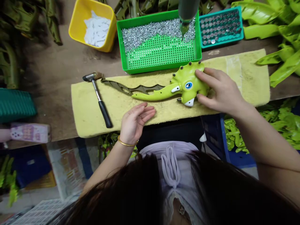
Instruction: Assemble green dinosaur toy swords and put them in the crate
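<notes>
A lime-green dinosaur-head toy with a blue eye, dark spikes and a long curved handle lies on the yellow cloth. My right hand grips the head from its right side, fingers over the frill and thumb at the lower edge. A dark olive, jagged-edged plastic piece lies along the handle; whether the two are joined I cannot tell. Just below the handle, my left hand is open, palm turned up and holding nothing. Left of it a hammer with a black grip rests on the cloth.
Behind the cloth stand a green basket of screws, a teal tray of small round metal pieces and a yellow bin of white pieces. A screwdriver hangs over the screws. Green plastic parts pile up at right.
</notes>
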Motion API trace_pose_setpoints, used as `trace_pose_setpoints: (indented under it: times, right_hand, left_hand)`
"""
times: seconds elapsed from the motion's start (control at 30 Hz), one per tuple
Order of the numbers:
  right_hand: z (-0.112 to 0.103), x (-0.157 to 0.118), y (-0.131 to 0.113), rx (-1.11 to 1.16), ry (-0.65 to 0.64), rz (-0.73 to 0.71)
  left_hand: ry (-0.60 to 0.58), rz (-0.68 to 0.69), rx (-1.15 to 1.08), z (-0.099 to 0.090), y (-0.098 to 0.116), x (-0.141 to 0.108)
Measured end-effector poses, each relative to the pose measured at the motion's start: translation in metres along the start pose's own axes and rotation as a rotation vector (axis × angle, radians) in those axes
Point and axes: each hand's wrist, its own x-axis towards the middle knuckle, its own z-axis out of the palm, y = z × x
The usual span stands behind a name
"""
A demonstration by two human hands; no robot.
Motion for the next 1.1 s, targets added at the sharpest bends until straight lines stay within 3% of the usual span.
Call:
trace_pose_setpoints:
  times: [0.27, 0.4, 0.47, 0.6, 0.7, 0.77, 0.83, 0.87, 0.93, 1.0, 1.1]
  right_hand:
    - [0.016, -0.004, 0.008, 0.042, 0.062, -0.005]
    - [0.011, -0.006, 0.009, 0.088, 0.057, 0.005]
    - [0.008, -0.004, 0.005, 0.177, 0.089, 0.123]
    - [0.016, 0.005, -0.016, 0.522, 0.242, 0.508]
    - [0.026, 0.013, -0.03, 0.719, 0.362, 0.577]
    - [0.029, 0.016, -0.031, 0.746, 0.411, 0.57]
    - [0.028, 0.017, -0.027, 0.742, 0.414, 0.57]
    - [0.026, 0.017, -0.025, 0.734, 0.391, 0.575]
    - [0.016, 0.016, -0.023, 0.693, 0.298, 0.565]
    - [-0.001, 0.014, -0.027, 0.569, 0.244, 0.488]
    - [-0.027, 0.011, -0.041, 0.272, 0.248, 0.194]
  left_hand:
    - [-0.022, 0.087, -0.006, 0.012, 0.011, 0.017]
    - [-0.009, 0.156, 0.023, 0.023, 0.017, 0.032]
    - [0.004, 0.209, 0.039, 0.02, 0.023, 0.035]
    - [0.031, 0.301, 0.056, 0.001, 0.037, 0.038]
    - [0.066, 0.31, 0.185, -0.013, 0.043, 0.037]
    - [0.193, 0.485, 0.39, -0.021, 0.045, 0.032]
    - [0.286, 0.812, 0.693, -0.026, 0.048, 0.028]
    - [0.255, 0.963, 0.855, -0.028, 0.05, 0.027]
    - [0.025, 1.104, 1.129, -0.028, 0.056, 0.028]
    - [-0.203, 1.109, 1.241, -0.021, 0.063, 0.031]
    - [-0.314, 1.143, 1.281, 0.0, 0.072, 0.032]
